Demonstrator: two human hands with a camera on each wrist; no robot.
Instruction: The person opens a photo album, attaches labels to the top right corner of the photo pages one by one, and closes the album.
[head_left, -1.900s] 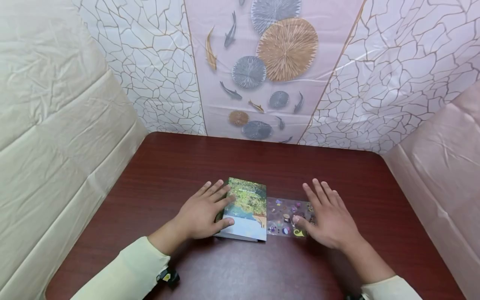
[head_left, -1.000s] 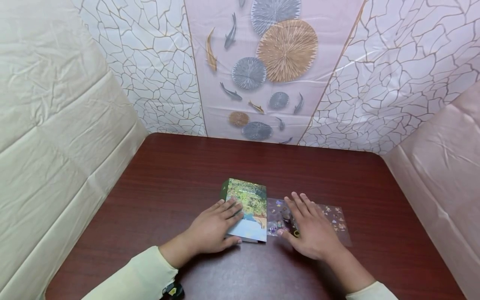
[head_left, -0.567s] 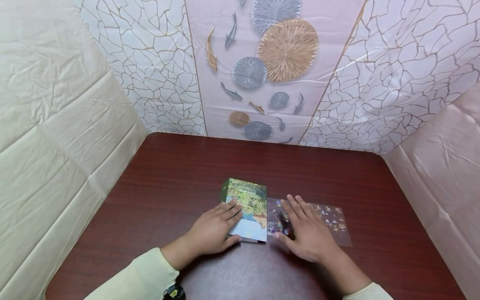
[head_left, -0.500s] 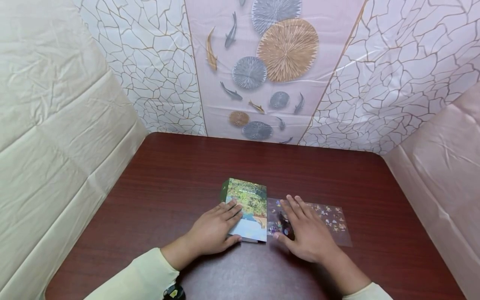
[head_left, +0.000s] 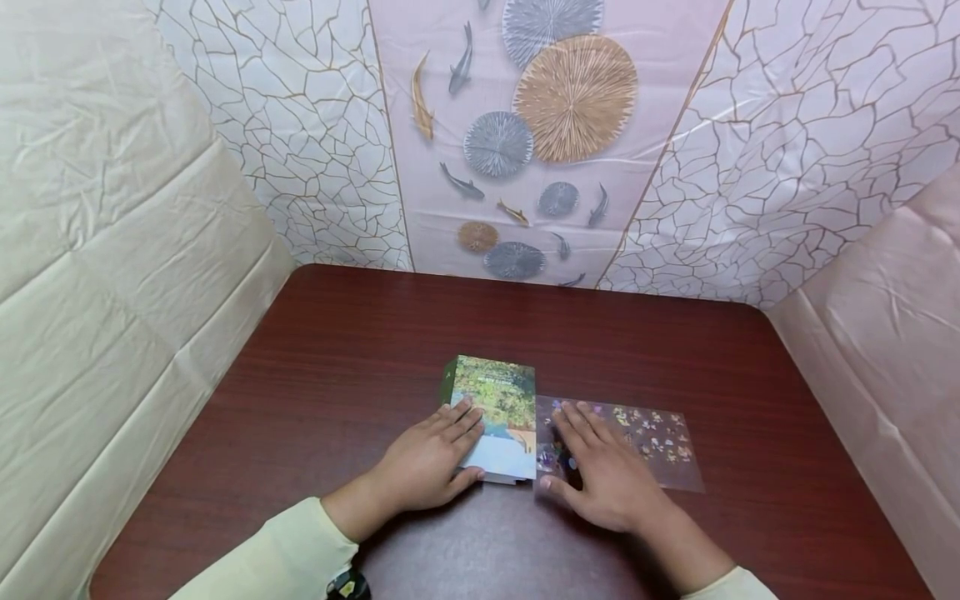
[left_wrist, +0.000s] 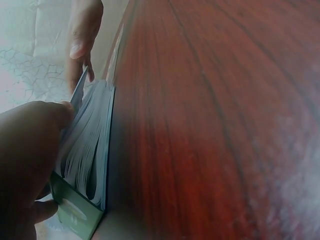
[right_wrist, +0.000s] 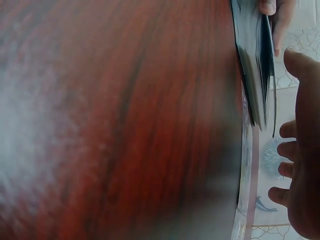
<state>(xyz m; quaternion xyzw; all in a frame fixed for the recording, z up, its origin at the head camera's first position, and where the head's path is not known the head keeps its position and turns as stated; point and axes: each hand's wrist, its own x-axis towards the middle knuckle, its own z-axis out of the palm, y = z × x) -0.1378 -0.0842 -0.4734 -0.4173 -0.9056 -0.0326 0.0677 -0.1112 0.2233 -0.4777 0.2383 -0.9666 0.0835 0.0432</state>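
Note:
A thick photo album (head_left: 495, 383) with a green, leafy printed cover lies on the table. My left hand (head_left: 427, 454) rests on its front cover with fingers extended and the thumb by the near edge. Just right of the album lies a clear sticker sheet (head_left: 678, 471) with small colourful figures. My right hand (head_left: 611, 475) is spread over the sheet's left part, hiding some figures, thumb close to the album's right edge. In the left wrist view, the album's pages (left_wrist: 82, 155) fan apart beneath a slightly raised cover. The right wrist view shows the right fingers (right_wrist: 287, 150) apart.
A dark red-brown wooden table (head_left: 360, 333) carries everything. Behind it hangs a patterned cloth (head_left: 502, 208) with fish and round discs. Pale cloth walls (head_left: 150, 208) stand on the left and right sides. A dark strap (head_left: 348, 583) sits at the left wrist.
Both hands have moved inward: the left slid right onto the album cover, the right shifted left across the sheet towards the album, uncovering the sheet's right part. The album's right edge shifted slightly.

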